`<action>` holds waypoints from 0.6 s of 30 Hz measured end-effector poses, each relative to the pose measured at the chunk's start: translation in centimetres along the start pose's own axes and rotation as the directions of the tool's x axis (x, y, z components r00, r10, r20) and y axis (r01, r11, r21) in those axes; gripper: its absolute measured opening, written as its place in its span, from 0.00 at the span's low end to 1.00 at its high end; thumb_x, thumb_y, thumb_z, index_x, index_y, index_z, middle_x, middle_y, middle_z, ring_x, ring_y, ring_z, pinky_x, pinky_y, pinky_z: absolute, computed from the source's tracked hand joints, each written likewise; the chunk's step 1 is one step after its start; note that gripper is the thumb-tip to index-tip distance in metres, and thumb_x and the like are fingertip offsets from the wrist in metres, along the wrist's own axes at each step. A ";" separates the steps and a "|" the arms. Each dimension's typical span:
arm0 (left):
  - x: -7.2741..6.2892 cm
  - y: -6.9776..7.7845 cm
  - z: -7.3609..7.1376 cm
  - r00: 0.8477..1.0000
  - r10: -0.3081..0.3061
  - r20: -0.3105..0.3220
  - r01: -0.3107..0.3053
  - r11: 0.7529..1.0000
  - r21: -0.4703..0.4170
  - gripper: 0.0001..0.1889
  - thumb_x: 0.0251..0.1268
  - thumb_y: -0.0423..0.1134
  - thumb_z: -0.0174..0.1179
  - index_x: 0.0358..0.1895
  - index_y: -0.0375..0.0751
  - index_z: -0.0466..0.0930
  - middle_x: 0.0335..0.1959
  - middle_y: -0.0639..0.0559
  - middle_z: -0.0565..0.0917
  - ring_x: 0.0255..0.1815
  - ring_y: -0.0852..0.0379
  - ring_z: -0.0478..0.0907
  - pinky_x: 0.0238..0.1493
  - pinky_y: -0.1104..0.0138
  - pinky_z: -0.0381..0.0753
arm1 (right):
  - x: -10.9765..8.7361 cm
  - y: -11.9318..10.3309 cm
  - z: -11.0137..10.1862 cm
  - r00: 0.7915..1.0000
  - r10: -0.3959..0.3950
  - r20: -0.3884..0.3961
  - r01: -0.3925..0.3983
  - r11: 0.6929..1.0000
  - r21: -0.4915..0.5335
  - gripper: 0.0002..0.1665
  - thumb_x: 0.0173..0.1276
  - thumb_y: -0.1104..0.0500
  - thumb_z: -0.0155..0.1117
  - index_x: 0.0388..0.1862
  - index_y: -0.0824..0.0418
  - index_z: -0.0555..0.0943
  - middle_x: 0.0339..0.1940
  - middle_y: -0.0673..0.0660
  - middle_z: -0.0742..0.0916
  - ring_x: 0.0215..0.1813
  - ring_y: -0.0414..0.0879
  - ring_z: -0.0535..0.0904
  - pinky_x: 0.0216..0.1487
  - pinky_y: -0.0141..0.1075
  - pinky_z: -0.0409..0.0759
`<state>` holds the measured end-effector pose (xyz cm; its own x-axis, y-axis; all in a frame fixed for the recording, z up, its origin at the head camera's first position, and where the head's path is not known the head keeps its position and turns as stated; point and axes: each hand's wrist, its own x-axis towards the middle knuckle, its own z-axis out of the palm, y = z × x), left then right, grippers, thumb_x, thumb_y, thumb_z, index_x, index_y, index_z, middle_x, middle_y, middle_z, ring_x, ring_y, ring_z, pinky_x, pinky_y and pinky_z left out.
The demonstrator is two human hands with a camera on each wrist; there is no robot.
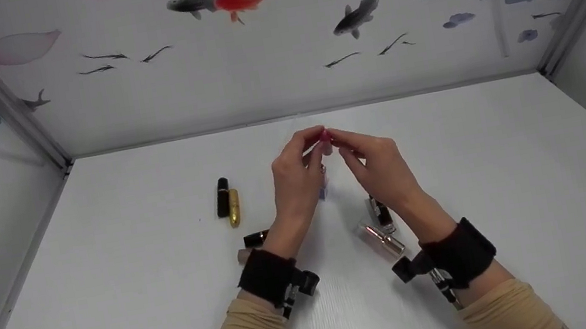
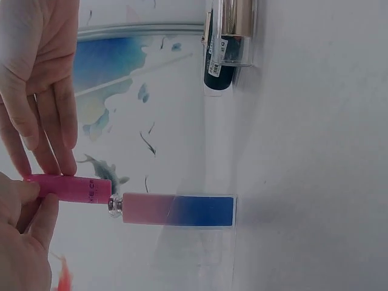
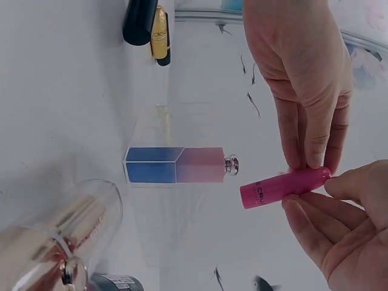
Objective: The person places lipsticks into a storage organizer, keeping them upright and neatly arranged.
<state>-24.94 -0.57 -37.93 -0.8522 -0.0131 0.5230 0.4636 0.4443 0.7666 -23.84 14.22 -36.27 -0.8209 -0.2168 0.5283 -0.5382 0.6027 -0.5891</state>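
Between my two hands, raised above the table, is a pink lipstick tube (image 1: 326, 141) with dark lettering near its lower end, close to upright. My left hand (image 1: 294, 173) pinches it between thumb and fingers. From the other side my right hand (image 1: 383, 170) has its fingertips on the same tube, near the top end, in the right wrist view (image 3: 357, 221). Below the tube stands a pink-and-blue lipstick (image 3: 176, 165) with a silver knob on top. Clear plastic edges show around it, and my left hand hides part of it in the head view.
A black tube (image 1: 222, 197) and a gold tube (image 1: 234, 209) stand at the left. Another black tube (image 1: 255, 239) is partly behind my left wrist. Near my right wrist are a gold lipstick with clear casing (image 1: 383, 239) and a black tube (image 1: 382, 215). Patterned panels enclose the white table (image 1: 102, 232).
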 end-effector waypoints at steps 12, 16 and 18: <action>-0.1 -0.4 0.2 0.990 0.023 0.137 -0.045 0.986 0.159 0.20 0.73 0.33 0.56 0.66 0.43 0.77 0.57 0.48 0.86 0.52 0.59 0.85 0.59 0.69 0.81 | -0.2 0.4 0.3 0.997 0.048 0.060 -0.044 0.997 -0.063 0.24 0.75 0.67 0.56 0.69 0.64 0.75 0.59 0.62 0.86 0.59 0.52 0.85 0.59 0.43 0.83; -0.1 -0.8 0.4 0.986 0.052 0.159 -0.083 0.978 0.194 0.20 0.74 0.32 0.55 0.66 0.41 0.76 0.56 0.48 0.86 0.52 0.58 0.85 0.60 0.69 0.81 | -0.2 0.7 0.5 0.995 0.072 0.074 -0.067 0.996 -0.065 0.24 0.75 0.67 0.56 0.69 0.63 0.75 0.60 0.62 0.86 0.59 0.52 0.85 0.60 0.44 0.83; -0.1 -1.0 0.4 0.984 0.056 0.167 -0.090 0.975 0.204 0.20 0.75 0.31 0.54 0.67 0.41 0.76 0.57 0.47 0.86 0.54 0.57 0.85 0.60 0.68 0.81 | -0.2 0.8 0.6 0.993 0.081 0.080 -0.076 0.995 -0.066 0.24 0.75 0.67 0.56 0.69 0.64 0.75 0.60 0.62 0.86 0.59 0.52 0.85 0.60 0.44 0.83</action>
<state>-25.39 -0.60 -38.88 -0.8536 0.1616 0.4952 0.4790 0.6171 0.6243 -24.21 14.30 -37.21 -0.8744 -0.2285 0.4280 -0.4610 0.6664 -0.5860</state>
